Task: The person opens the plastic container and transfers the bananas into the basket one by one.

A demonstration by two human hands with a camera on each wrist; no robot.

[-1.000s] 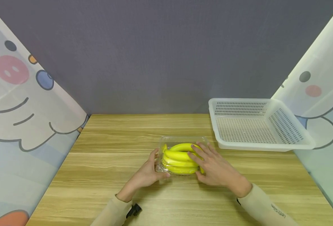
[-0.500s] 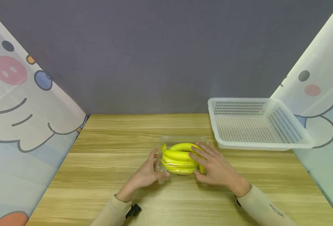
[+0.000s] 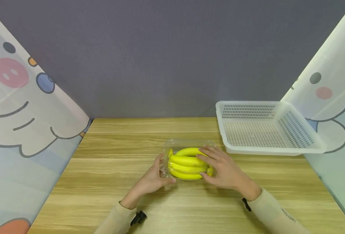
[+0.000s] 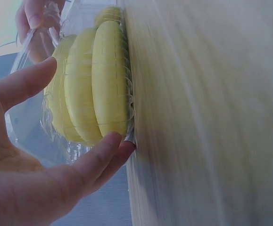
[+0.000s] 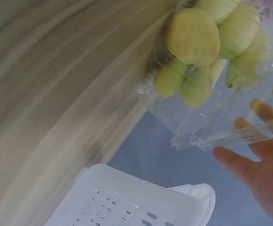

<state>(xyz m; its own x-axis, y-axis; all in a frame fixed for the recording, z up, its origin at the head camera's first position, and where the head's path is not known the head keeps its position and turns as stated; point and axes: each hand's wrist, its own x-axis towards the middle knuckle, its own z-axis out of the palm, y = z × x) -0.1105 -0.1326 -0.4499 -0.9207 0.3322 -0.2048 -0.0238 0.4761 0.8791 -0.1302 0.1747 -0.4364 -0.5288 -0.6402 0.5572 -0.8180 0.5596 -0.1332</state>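
Observation:
A clear plastic clamshell container (image 3: 190, 143) sits on the table, with several yellow bananas (image 3: 187, 161) inside. My left hand (image 3: 150, 180) holds its left end, thumb along the front; in the left wrist view its fingertips (image 4: 110, 139) lie at the container's lower edge. My right hand (image 3: 226, 169) grips the right end from above, with bent fingers and its thumb at the front. Through clear plastic, the right wrist view shows these fingers (image 5: 263, 110) near the rounded banana ends (image 5: 193, 37). Whether the lid is fully seated cannot be told.
A white perforated plastic basket (image 3: 275, 151) stands at the back right of the wooden table (image 3: 117, 136). Behind is a grey wall (image 3: 160, 58). Curtains with cartoon prints hang at the left (image 3: 20, 107) and right (image 3: 330, 107).
The right hand's fingers have drawn closer together and bent more over the container's right end. Glare on the plastic over the front bananas has lessened. My left hand stays where it was.

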